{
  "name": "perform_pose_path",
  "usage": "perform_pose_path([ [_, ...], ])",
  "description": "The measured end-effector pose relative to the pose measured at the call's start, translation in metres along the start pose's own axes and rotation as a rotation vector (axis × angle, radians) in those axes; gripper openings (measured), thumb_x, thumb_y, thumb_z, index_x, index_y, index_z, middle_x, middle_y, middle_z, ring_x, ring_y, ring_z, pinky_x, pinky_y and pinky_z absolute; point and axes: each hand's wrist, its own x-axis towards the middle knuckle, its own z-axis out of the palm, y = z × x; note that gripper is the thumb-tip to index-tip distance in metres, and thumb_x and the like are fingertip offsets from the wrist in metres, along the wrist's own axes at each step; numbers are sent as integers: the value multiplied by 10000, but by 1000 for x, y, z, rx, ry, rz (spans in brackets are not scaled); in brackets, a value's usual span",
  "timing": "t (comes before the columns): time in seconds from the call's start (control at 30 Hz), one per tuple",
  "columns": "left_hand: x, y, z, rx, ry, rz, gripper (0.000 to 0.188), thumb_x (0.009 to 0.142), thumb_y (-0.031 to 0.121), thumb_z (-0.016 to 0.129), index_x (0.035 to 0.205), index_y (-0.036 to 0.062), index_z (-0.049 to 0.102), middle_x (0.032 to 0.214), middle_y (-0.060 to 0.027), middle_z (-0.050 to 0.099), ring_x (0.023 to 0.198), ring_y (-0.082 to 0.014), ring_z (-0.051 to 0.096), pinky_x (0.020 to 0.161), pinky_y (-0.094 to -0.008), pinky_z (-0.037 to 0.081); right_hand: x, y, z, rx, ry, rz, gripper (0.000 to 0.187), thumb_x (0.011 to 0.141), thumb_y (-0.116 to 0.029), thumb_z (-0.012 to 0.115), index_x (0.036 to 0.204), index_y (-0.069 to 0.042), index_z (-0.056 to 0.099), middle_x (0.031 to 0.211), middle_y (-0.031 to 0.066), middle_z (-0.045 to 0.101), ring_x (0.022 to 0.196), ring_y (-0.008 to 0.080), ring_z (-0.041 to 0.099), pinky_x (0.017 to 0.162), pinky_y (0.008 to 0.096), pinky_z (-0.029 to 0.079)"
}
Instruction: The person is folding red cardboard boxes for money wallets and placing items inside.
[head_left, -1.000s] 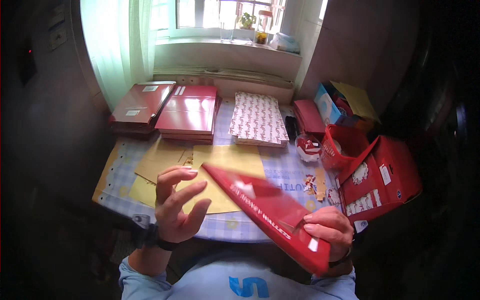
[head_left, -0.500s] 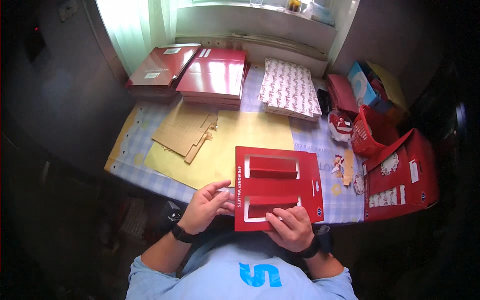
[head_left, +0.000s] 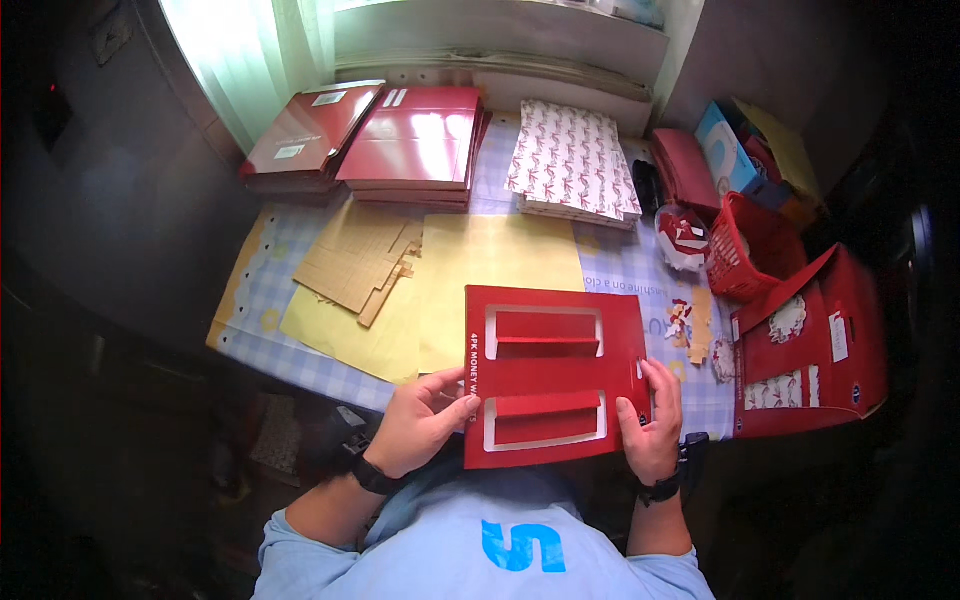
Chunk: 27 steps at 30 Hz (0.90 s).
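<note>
A flat red cardboard pack [head_left: 545, 375] is held in front of my body over the near table edge. It has two rectangular cut-out windows with white borders, each with a red flap folded partway. My left hand [head_left: 422, 425] grips its left edge, thumb on the front and fingers partly behind. At the right edge my right hand [head_left: 652, 425] is closed on it, thumb on the face and fingers along the side. Part of a yellow sheet [head_left: 500, 250] lies beyond the pack, with brown cardboard pieces [head_left: 350, 260] on its left part.
Two stacks of red cardboard [head_left: 415, 140] stand at the back left, beside a patterned white stack [head_left: 572, 160]. To the right are a red basket [head_left: 730, 245], a clear tub of scraps [head_left: 682, 238], small cut-outs [head_left: 690, 325] and a red box [head_left: 815, 345].
My right hand has moved from the lower window to the pack's right edge. My left hand has closed on the left edge. The view has shifted slightly.
</note>
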Motion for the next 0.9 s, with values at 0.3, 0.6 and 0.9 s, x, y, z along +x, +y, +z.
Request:
perform_pose_path([
  [0.3,3,-12,10,-6,62,156,314,944,89,562,1232,-36,537,1089,-79,636,935,-104,598,801,-260,507,12,18,-3,518,26,189,634,828,-37,621,1385,16,323,1333,182,465,1212,234,482,1011,363,402],
  [0.6,7,0,-5,-378,-7,-36,314,1010,227,434,1140,-20,576,1048,-110,658,902,-174,657,822,-321,536,19,12,-9,995,-102,337,630,837,44,575,1390,26,273,1218,170,583,1104,199,577,965,339,453],
  [0.9,8,3,3,-764,-59,-186,332,983,187,470,1222,-33,534,1181,-136,621,1043,-216,621,914,-372,503,15,3,-3,1037,-39,329,609,837,72,564,1383,22,300,1262,152,539,1144,194,543,993,343,422],
])
